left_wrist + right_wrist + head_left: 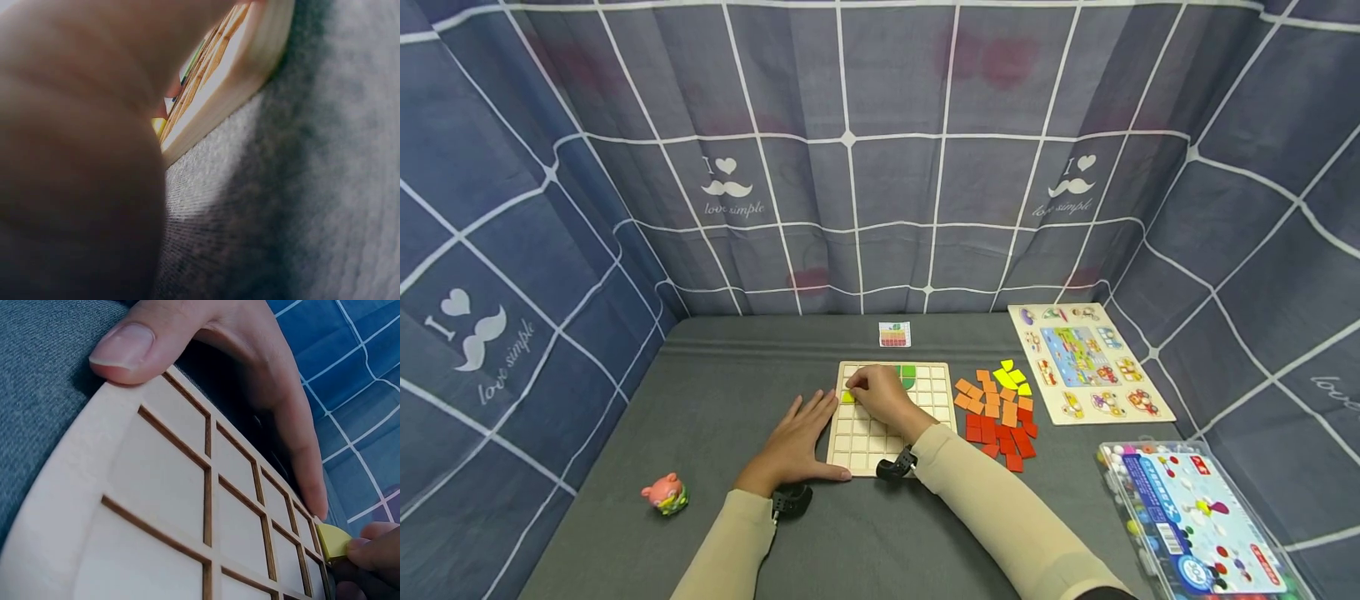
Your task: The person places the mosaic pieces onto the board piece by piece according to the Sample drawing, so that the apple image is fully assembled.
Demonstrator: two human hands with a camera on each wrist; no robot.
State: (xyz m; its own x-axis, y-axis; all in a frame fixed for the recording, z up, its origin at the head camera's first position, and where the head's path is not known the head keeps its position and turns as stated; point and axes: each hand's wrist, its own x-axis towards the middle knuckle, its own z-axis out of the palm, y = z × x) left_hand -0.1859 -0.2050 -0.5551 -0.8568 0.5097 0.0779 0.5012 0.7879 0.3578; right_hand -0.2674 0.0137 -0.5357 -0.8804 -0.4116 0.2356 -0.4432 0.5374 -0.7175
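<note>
A wooden grid board lies on the grey table, with green pieces in its far rows. My right hand reaches over the board's far left part. Its thumb and fingers pinch a small yellow piece with a rounded edge, which tilts up at the board's left side. Along that side rests my left hand, its fingers extended. In the right wrist view, the left thumb touches the near corner and a fingertip touches the edge farther along. The left palm hides most of the board in the left wrist view.
Right of the board lie loose orange, red and yellow tiles. Behind it is a small pattern card. A picture puzzle board and a clear plastic box stand farther right; a pink pig figure sits left.
</note>
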